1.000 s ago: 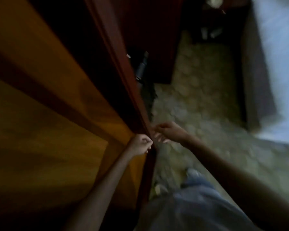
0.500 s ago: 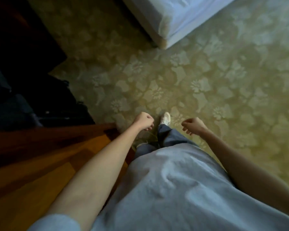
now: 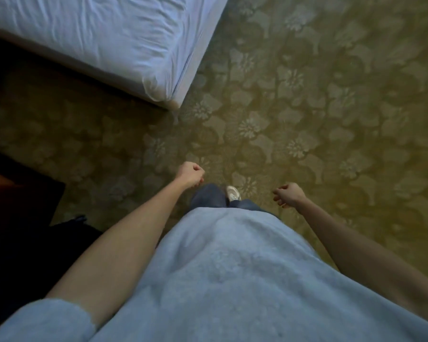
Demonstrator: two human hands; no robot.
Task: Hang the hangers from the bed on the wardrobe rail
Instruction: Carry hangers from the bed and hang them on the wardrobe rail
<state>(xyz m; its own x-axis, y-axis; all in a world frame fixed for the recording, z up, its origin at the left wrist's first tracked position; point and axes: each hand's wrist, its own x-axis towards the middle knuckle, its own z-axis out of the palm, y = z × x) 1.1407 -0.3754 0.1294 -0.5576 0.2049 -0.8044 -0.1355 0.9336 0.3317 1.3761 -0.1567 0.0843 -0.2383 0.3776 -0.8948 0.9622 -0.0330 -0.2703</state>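
The bed (image 3: 104, 38), covered in a white sheet, fills the upper left, its corner pointing down toward me. No hangers show on the part of the bed in view. My left hand (image 3: 190, 174) hangs over the carpet in front of my body, fingers curled into a fist with nothing in it. My right hand (image 3: 287, 194) hangs further right, fingers loosely curled and also holding nothing. The wardrobe and its rail are out of view.
Patterned olive carpet (image 3: 307, 107) covers the floor ahead and to the right. A dark piece of furniture or bag (image 3: 22, 218) sits at the lower left. My grey shirt, jeans and one white shoe (image 3: 233, 193) show below.
I have turned away from the wardrobe door toward the bed. Both hands left the door edge and dropped in front of me; the bed corner now lies closer, upper left.
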